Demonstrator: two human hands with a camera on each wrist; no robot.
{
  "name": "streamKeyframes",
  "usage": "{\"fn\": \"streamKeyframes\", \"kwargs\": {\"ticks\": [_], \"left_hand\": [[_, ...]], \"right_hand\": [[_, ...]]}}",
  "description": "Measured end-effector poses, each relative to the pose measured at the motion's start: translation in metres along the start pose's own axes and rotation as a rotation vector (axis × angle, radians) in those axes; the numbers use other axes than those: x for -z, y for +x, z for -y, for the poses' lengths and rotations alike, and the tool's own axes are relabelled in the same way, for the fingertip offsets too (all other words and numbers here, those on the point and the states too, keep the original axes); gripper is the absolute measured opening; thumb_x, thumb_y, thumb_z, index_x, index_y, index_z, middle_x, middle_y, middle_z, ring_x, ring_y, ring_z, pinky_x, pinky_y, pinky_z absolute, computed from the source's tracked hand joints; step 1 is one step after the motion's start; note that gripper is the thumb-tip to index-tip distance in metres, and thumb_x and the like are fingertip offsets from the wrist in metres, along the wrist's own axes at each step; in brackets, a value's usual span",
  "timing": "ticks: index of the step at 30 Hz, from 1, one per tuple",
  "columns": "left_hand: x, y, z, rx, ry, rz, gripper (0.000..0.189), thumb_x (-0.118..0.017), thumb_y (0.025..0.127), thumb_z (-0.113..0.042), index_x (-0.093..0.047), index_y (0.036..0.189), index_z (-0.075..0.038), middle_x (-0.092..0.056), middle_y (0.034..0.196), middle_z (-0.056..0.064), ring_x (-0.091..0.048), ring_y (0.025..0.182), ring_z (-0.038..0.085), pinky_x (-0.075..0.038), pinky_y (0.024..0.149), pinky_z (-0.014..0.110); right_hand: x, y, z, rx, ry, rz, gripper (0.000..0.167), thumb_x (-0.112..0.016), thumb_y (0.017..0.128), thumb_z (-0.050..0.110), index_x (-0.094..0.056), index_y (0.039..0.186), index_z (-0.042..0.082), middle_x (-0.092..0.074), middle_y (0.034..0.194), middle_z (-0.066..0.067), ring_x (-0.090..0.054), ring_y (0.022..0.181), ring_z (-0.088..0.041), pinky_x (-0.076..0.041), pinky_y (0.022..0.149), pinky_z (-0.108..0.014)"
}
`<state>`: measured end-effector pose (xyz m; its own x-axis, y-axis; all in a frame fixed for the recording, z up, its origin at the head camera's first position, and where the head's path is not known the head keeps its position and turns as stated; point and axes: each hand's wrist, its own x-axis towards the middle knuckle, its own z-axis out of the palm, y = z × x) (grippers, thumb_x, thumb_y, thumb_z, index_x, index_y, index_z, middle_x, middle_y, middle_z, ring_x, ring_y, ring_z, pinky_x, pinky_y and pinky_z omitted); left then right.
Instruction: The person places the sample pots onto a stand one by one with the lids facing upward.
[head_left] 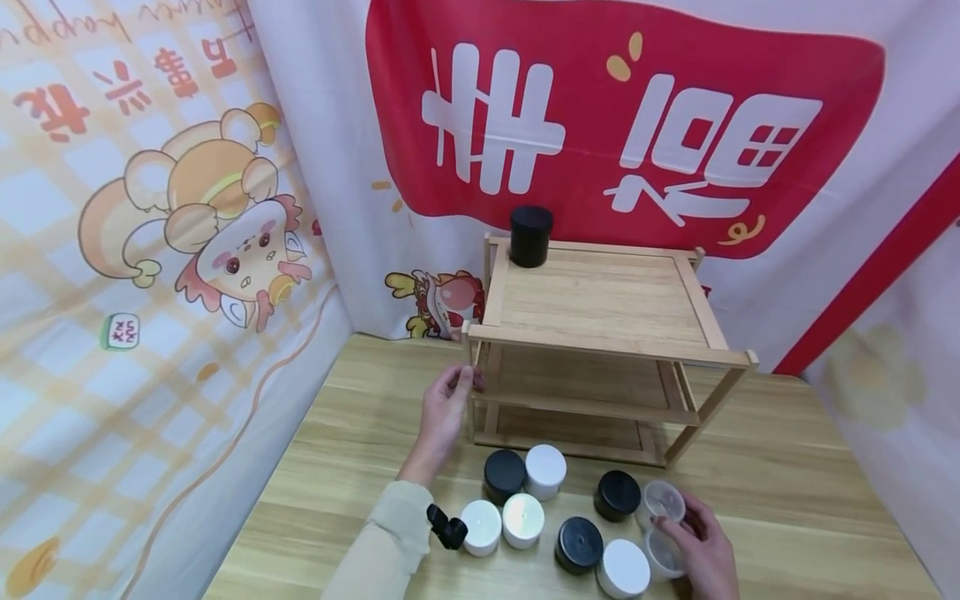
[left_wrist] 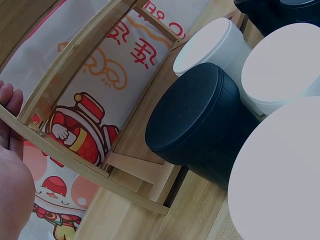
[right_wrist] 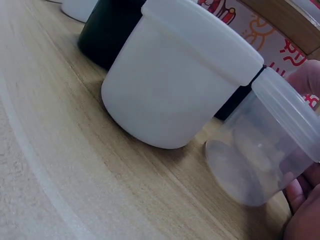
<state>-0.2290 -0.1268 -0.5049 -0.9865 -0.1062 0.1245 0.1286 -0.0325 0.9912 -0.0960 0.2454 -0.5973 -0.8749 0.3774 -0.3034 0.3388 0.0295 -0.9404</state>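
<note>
My left hand grips the front left post of a light wooden rack. Its fingertips curl behind the wood in the left wrist view. At the lower right my right hand holds a clear jar, the thumb lying between it and a second clear jar. In the right wrist view, a clear jar stands close to these fingers. Beside it are a white jar and two black jars, one nearer and one farther.
A black jar stands on the rack's top left back corner. Before the rack's left side sit a black jar and three white jars. Printed curtains hang behind and at the sides of the wooden table.
</note>
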Motion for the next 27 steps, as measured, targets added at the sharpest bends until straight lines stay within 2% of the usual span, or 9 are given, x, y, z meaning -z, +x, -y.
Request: {"fn": "streamKeyframes", "kwargs": {"ticks": [3, 8, 10, 13, 18, 21, 24, 27], "left_hand": [[0.0, 0.0, -0.001, 0.002, 0.003, -0.003, 0.049, -0.057, 0.112, -0.042, -0.069, 0.129, 0.002, -0.076, 0.115, 0.016, -0.069, 0.109, 0.014, -0.05, 0.111, 0.037], [-0.001, 0.0, -0.002, 0.015, 0.008, -0.009, 0.045, -0.056, 0.113, -0.039, -0.069, 0.13, 0.001, -0.076, 0.114, 0.013, -0.069, 0.108, 0.013, -0.05, 0.111, 0.039], [-0.001, 0.001, -0.002, 0.021, 0.008, -0.008, 0.044, -0.055, 0.114, -0.037, -0.069, 0.13, 0.001, -0.076, 0.113, 0.011, -0.069, 0.109, 0.013, -0.049, 0.112, 0.041], [-0.001, 0.001, -0.002, 0.023, 0.006, -0.003, 0.045, -0.055, 0.114, -0.038, -0.069, 0.13, 0.001, -0.076, 0.113, 0.01, -0.069, 0.11, 0.014, -0.049, 0.115, 0.046], [0.0, 0.001, -0.003, 0.019, 0.006, 0.0, 0.052, -0.056, 0.111, -0.047, -0.069, 0.13, 0.0, -0.076, 0.114, 0.011, -0.069, 0.113, 0.016, -0.048, 0.117, 0.05], [0.0, 0.0, -0.003, 0.022, 0.008, 0.004, 0.054, -0.056, 0.11, -0.048, -0.069, 0.13, 0.0, -0.076, 0.116, 0.013, -0.069, 0.113, 0.017, -0.048, 0.117, 0.05], [-0.001, 0.001, -0.003, 0.029, 0.007, 0.011, 0.053, -0.055, 0.111, -0.048, -0.068, 0.131, 0.0, -0.075, 0.118, 0.014, -0.069, 0.114, 0.017, -0.048, 0.117, 0.049], [-0.001, 0.001, -0.003, 0.035, 0.011, 0.008, 0.053, -0.055, 0.111, -0.047, -0.068, 0.132, 0.0, -0.076, 0.116, 0.012, -0.069, 0.113, 0.017, -0.049, 0.116, 0.048]], "right_hand": [[0.001, 0.0, -0.001, 0.011, 0.026, -0.02, 0.068, -0.084, 0.091, 0.005, -0.051, 0.151, 0.0, -0.065, 0.094, 0.033, -0.063, 0.092, 0.013, -0.051, 0.082, -0.008], [0.004, 0.0, -0.003, 0.003, 0.123, -0.052, 0.048, -0.082, 0.094, 0.004, -0.065, 0.136, 0.019, -0.067, 0.095, 0.035, -0.061, 0.094, 0.014, -0.052, 0.083, -0.008], [0.005, 0.0, -0.003, -0.01, 0.171, -0.049, 0.045, -0.082, 0.094, 0.004, -0.067, 0.129, 0.028, -0.068, 0.096, 0.034, -0.062, 0.096, 0.014, -0.053, 0.084, -0.009], [0.008, 0.0, -0.003, -0.008, 0.234, -0.031, 0.045, -0.08, 0.096, 0.003, -0.067, 0.127, 0.033, -0.069, 0.099, 0.034, -0.062, 0.098, 0.015, -0.053, 0.085, -0.009], [0.014, -0.001, 0.005, -0.009, 0.253, -0.031, 0.045, -0.078, 0.098, 0.006, -0.063, 0.132, 0.031, -0.068, 0.101, 0.036, -0.061, 0.101, 0.015, -0.048, 0.088, -0.005], [0.018, -0.002, 0.013, 0.018, 0.271, -0.045, 0.046, -0.078, 0.098, 0.004, -0.061, 0.135, 0.026, -0.069, 0.104, 0.034, -0.062, 0.103, 0.013, -0.048, 0.089, -0.004], [0.022, -0.006, 0.025, 0.081, 0.294, -0.032, 0.048, -0.077, 0.096, -0.003, -0.062, 0.134, 0.024, -0.071, 0.107, 0.03, -0.064, 0.104, 0.011, -0.051, 0.089, -0.005], [0.024, -0.012, 0.042, 0.198, 0.277, 0.008, 0.052, -0.076, 0.092, -0.013, -0.065, 0.129, 0.022, -0.073, 0.109, 0.025, -0.067, 0.103, 0.009, -0.055, 0.088, -0.007]]}}
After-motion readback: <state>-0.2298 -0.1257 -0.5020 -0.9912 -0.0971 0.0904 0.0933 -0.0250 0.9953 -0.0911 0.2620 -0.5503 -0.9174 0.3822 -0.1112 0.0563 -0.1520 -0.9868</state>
